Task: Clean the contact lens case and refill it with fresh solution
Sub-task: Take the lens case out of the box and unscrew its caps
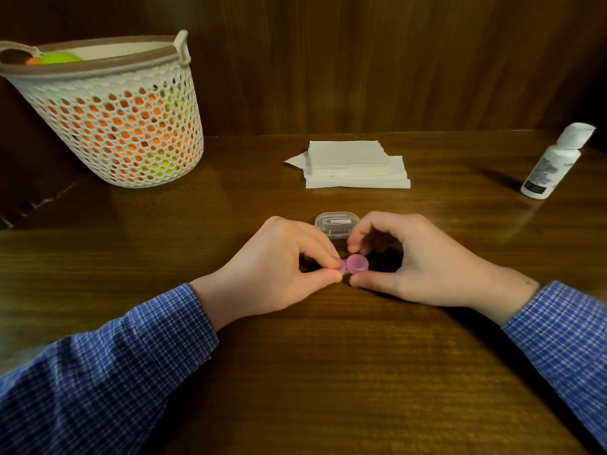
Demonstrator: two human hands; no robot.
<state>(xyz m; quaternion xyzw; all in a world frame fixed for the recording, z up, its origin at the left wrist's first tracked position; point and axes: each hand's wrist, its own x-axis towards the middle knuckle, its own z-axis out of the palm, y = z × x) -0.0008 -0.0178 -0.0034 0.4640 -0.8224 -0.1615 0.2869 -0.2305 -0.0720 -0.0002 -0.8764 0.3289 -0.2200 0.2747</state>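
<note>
1. Contact lens case, pink/purple, translucent, sits at frame centre, low over the bench, between both hands.
2. Left hand: grip grasping the case's left end, thumb & forefinger pinched on it; left cap mostly hidden by the fingertips.
3. Right hand: grip grasping the case's right cap, thumb below it, forefinger curled over the top edge. Round cap face shows toward the camera.
4. Can't tell whether the case touches the bench or is held just above it.
5. Clear plastic box lies just behind the hands, centre frame, w/ a small tool visible inside; right-hand fingers overlap its right edge in view.
6. Stack of white paper tissues further back, upper centre, flat on the bench, one sheet poking out at the left.
7. Solution bottle, white w/ white flip cap, stands at the upper right of frame, well apart from the hands; label text too small to read.
8. White mesh basket w/ brown rim & handles at upper left, holding orange & green items seen through the holes.
9. Both forearms in blue checked sleeves, entering from lower left & lower right.
10. Dark wood panel wall behind the bench.
</note>
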